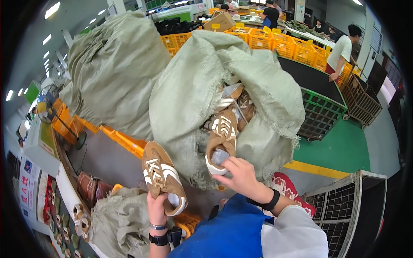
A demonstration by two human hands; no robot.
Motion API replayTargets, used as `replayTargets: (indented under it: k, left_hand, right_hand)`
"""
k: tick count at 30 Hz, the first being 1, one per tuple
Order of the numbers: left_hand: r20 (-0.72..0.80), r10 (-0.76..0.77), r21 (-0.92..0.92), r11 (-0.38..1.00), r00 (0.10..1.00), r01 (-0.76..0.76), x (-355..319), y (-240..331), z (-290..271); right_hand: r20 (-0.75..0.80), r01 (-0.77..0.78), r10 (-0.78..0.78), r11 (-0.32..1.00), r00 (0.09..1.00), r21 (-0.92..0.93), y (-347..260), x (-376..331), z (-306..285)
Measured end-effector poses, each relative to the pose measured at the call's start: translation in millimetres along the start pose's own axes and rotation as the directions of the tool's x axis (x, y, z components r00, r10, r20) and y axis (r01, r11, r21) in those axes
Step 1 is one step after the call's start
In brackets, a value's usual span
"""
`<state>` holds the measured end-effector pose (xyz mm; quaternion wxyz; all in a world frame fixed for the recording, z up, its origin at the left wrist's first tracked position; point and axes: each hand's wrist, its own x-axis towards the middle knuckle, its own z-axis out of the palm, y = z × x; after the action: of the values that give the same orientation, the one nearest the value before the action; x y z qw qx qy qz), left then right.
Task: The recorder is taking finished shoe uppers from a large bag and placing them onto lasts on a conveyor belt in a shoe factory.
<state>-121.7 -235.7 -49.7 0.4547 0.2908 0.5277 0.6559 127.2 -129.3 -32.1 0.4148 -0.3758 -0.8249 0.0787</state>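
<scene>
My left hand (pixel 158 209) is closed round the heel end of a brown sneaker (pixel 158 170) with white laces and white side stripes. That shoe is held up, toe pointing away from me. In my right hand (pixel 241 173), the fingers pinch the heel collar of a matching sneaker (pixel 223 129), whose toe lies at the mouth of a pale green woven sack (pixel 185 90). Inside the sack's frayed opening, more brown-and-white shoes (pixel 245 103) show, partly hidden by its folds and by clear plastic.
Another full sack (pixel 116 73) stands to the left, and a slack one (pixel 122 219) lies low left beside a rack of shoes (pixel 64 228). Orange crates (pixel 260 41) line the back. A green-framed cart (pixel 320 114) and a wire cage (pixel 333 215) stand right. A person (pixel 342 53) handles a trolley (pixel 359 101).
</scene>
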Motion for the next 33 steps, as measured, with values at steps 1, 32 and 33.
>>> replayTargets:
  k: [1, 32, 33]
  left_hand:
    - [-0.017, -0.009, -0.002, 1.000, 1.000, 0.009, -5, -5, -4]
    - [-0.253, 0.049, 0.100, 0.995, 0.966, -0.024, -68, -9, -74]
    - [-0.267, 0.063, 0.087, 0.995, 0.962, -0.041, -69, -11, -76]
  right_hand:
    - [0.004, 0.044, -0.044, 0.999, 0.999, 0.003, -7, -9, 0]
    - [0.018, -0.002, 0.014, 0.848, 1.000, -0.530, 194, 161, -27]
    - [0.087, 0.034, 0.019, 0.819, 0.996, -0.573, 204, 168, -22]
